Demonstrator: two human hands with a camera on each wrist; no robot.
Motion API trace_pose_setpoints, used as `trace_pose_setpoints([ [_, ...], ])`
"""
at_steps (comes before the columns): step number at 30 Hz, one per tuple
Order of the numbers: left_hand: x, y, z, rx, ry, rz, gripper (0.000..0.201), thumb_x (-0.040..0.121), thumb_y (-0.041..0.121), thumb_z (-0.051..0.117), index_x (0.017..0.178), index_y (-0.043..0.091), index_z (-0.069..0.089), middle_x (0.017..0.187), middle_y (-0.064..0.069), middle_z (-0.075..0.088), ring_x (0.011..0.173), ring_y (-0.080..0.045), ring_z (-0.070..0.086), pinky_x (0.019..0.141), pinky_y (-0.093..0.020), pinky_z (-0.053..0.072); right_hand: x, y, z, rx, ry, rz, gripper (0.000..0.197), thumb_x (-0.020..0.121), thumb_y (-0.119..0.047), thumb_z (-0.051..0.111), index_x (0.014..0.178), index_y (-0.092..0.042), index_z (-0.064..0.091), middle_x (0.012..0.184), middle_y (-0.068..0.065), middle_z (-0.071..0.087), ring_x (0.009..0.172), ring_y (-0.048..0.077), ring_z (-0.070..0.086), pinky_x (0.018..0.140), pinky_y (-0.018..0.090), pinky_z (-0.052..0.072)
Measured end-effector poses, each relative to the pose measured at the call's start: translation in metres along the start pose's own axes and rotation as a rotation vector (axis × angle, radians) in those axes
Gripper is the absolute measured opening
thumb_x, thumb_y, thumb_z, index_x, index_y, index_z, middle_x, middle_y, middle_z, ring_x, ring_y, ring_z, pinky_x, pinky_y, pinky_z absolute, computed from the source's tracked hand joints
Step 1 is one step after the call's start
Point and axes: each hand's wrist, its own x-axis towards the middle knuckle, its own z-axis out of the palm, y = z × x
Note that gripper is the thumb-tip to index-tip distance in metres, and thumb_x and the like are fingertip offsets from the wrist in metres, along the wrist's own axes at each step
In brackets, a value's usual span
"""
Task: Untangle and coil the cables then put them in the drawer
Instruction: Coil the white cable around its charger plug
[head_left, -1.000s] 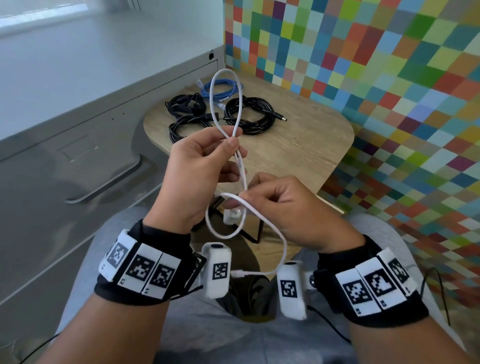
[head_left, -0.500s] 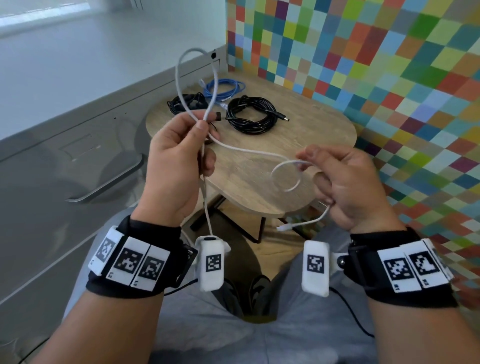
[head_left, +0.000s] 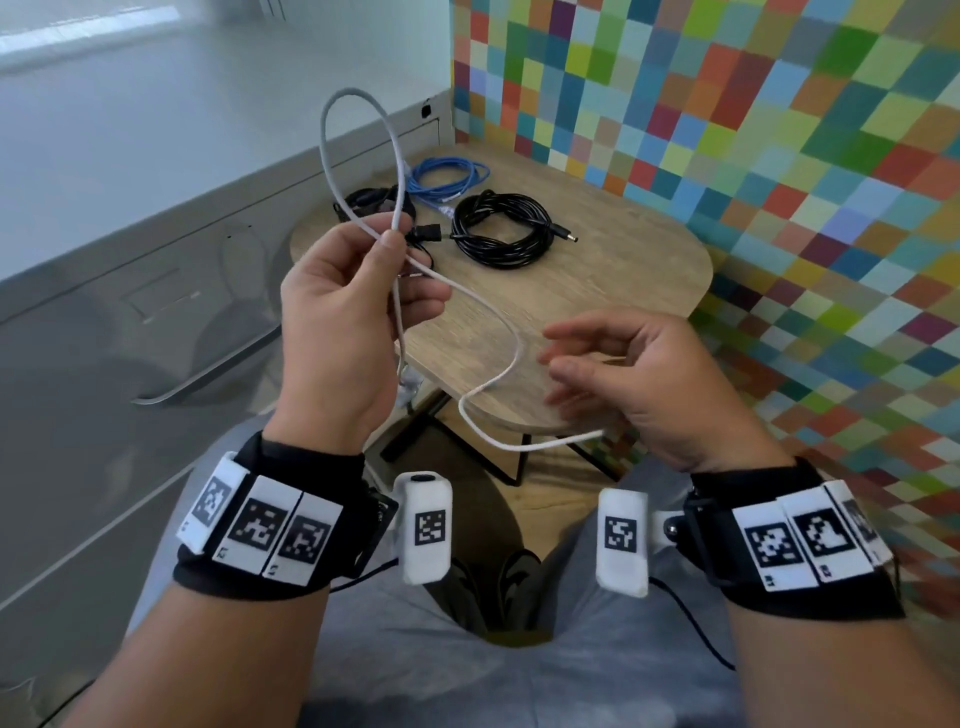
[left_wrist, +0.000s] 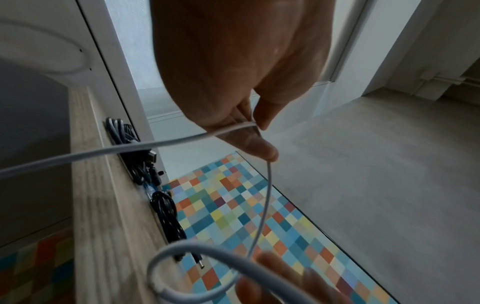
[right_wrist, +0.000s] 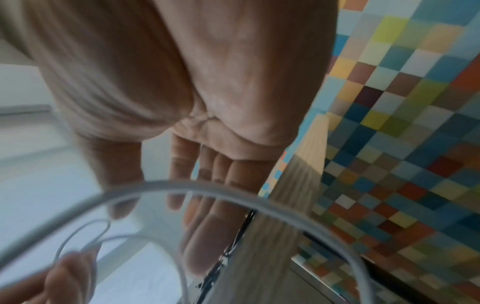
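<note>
Wristbands (head_left: 270, 530) with printed markers sit nearest, on both forearms. Just ahead, the left hand (head_left: 343, 322) pinches a white cable (head_left: 498, 358) between thumb and fingertips, a tall loop rising above it and the rest trailing down toward the right hand (head_left: 639, 379), whose fingers are spread and relaxed, gripping nothing. Beyond both hands, on the wooden worktop (head_left: 623, 280), lie a coiled black cable (head_left: 501, 228), a blue cable (head_left: 449, 179) and another black bundle (head_left: 371, 200) behind the left hand.
</note>
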Motion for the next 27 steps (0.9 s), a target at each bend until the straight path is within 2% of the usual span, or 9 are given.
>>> trace_pose_setpoints([
  [3, -0.005, -0.001, 0.004, 0.039, -0.13, -0.034, 0.015, 0.104, 0.006, 0.056, 0.113, 0.003, 0.066, 0.082, -0.011, 0.07, 0.06, -0.019, 0.069, 0.058, -0.024, 0.058, 0.004, 0.003, 0.01, -0.02, 0.06, -0.059, 0.045, 0.078, -0.028, 0.08, 0.122, -0.023, 0.071, 0.121, 0.004, 0.073, 0.104, 0.026, 0.075, 0.081, 0.047, 0.064],
  [6, -0.01, -0.005, 0.009, 0.147, -0.278, -0.086, 0.017, 0.101, 0.003, 0.059, 0.116, 0.005, 0.067, 0.082, -0.012, 0.073, 0.057, -0.02, 0.066, 0.053, -0.024, 0.053, 0.004, 0.002, 0.018, -0.006, 0.018, -0.105, 0.042, 0.087, -0.029, 0.075, 0.128, -0.024, 0.067, 0.112, 0.006, 0.078, 0.103, 0.019, 0.074, 0.093, 0.04, 0.06],
  [8, -0.012, -0.007, 0.011, 0.203, -0.315, -0.095, 0.02, 0.1, 0.004, 0.062, 0.119, 0.008, 0.067, 0.083, -0.011, 0.074, 0.054, -0.02, 0.061, 0.05, -0.024, 0.048, 0.001, 0.0, 0.021, 0.051, -0.033, -0.083, 0.036, 0.09, -0.025, 0.069, 0.125, -0.018, 0.069, 0.09, 0.019, 0.075, 0.085, 0.03, 0.074, 0.087, 0.045, 0.062],
  [10, -0.013, -0.008, 0.012, 0.227, -0.336, -0.097, 0.022, 0.099, 0.005, 0.063, 0.12, 0.012, 0.066, 0.086, -0.013, 0.076, 0.053, -0.021, 0.06, 0.049, -0.024, 0.046, 0.0, -0.002, 0.022, 0.107, -0.053, -0.069, 0.024, 0.096, -0.014, 0.067, 0.118, -0.011, 0.073, 0.08, 0.037, 0.061, 0.065, 0.038, 0.063, 0.069, 0.042, 0.064],
  [13, -0.014, -0.008, 0.012, 0.238, -0.352, -0.097, 0.021, 0.099, 0.005, 0.063, 0.12, 0.009, 0.064, 0.089, -0.015, 0.077, 0.055, -0.023, 0.06, 0.051, -0.026, 0.047, 0.001, -0.001, 0.021, 0.092, -0.037, -0.091, 0.018, 0.095, -0.014, 0.07, 0.112, -0.01, 0.075, 0.067, 0.019, 0.056, 0.046, 0.024, 0.05, 0.05, 0.033, 0.054],
  [15, -0.014, -0.007, 0.012, 0.231, -0.348, -0.109, 0.02, 0.099, 0.004, 0.063, 0.119, 0.005, 0.063, 0.09, -0.014, 0.076, 0.056, -0.023, 0.061, 0.051, -0.027, 0.048, 0.0, -0.002, 0.022, 0.11, -0.057, -0.099, 0.023, 0.091, -0.018, 0.074, 0.113, -0.013, 0.074, 0.075, 0.009, 0.06, 0.046, 0.02, 0.05, 0.051, 0.036, 0.054],
  [19, -0.015, -0.009, 0.012, 0.282, -0.361, -0.12, 0.027, 0.095, 0.003, 0.068, 0.122, 0.008, 0.066, 0.092, -0.011, 0.066, 0.054, -0.021, 0.059, 0.048, -0.025, 0.046, 0.0, -0.001, 0.026, 0.151, -0.071, -0.079, 0.034, 0.092, -0.018, 0.069, 0.125, -0.014, 0.066, 0.093, 0.022, 0.064, 0.048, 0.027, 0.053, 0.049, 0.037, 0.054],
  [23, -0.016, -0.009, 0.013, 0.335, -0.374, -0.146, 0.051, 0.093, 0.003, 0.072, 0.137, 0.023, 0.057, 0.082, -0.007, 0.061, 0.052, -0.021, 0.057, 0.047, -0.026, 0.044, 0.0, 0.001, 0.025, 0.064, -0.122, -0.083, 0.026, 0.099, -0.01, 0.064, 0.122, -0.017, 0.071, 0.075, 0.013, 0.067, 0.041, 0.02, 0.038, 0.041, 0.029, 0.041],
  [27, -0.012, -0.006, 0.008, 0.335, -0.33, -0.147, 0.053, 0.09, 0.006, 0.076, 0.136, 0.024, 0.057, 0.077, -0.006, 0.066, 0.052, -0.019, 0.056, 0.048, -0.026, 0.043, 0.0, -0.001, 0.017, 0.06, -0.034, -0.117, 0.02, 0.101, -0.005, 0.062, 0.112, -0.016, 0.075, 0.071, 0.008, 0.064, 0.046, 0.018, 0.045, 0.042, 0.029, 0.043],
])
